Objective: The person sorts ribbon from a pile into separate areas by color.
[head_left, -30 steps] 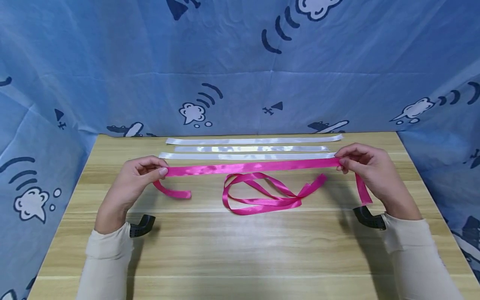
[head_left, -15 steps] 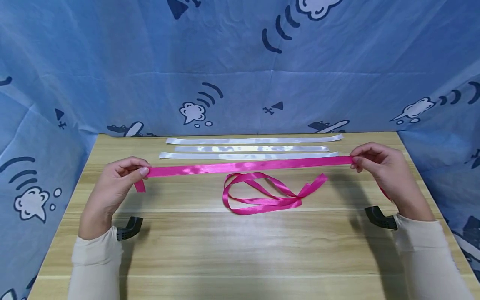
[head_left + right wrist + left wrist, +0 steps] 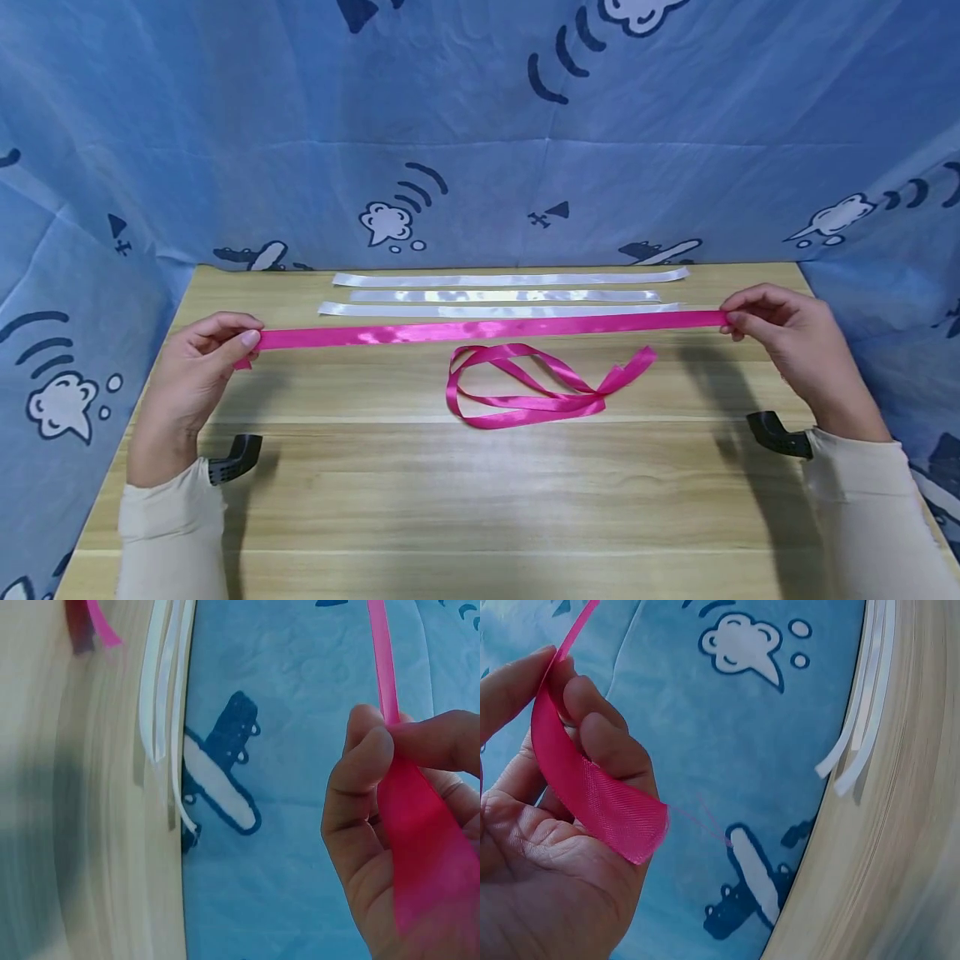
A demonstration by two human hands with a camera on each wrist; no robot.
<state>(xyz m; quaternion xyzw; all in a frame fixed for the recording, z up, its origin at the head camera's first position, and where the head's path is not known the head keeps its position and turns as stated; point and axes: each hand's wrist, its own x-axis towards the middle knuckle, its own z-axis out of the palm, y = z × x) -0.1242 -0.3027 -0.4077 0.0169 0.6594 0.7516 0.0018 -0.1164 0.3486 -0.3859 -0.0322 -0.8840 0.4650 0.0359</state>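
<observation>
A bright pink satin ribbon (image 3: 480,330) is stretched taut between the two hands, above the table. The left hand (image 3: 197,375) pinches it between thumb and fingers; in the left wrist view a short, frayed ribbon tail (image 3: 607,799) lies along the palm. At the other side the right hand (image 3: 802,354) pinches the ribbon the same way, and its tail (image 3: 424,840) runs down over the palm in the right wrist view. Another pink ribbon (image 3: 525,403), looped into a loose bundle with its ends to the right, lies on the table below the taut one.
Three white ribbon strips (image 3: 510,279) lie side by side along the back of the wooden table (image 3: 480,500). A blue patterned cloth (image 3: 480,125) hangs behind and at both sides. Black wrist mounts (image 3: 238,458) stick out from the cream sleeves (image 3: 172,533).
Both hands have moved apart, left hand to the left and right hand to the right. The ribbon span between them has grown longer, and the loose tails have shortened.
</observation>
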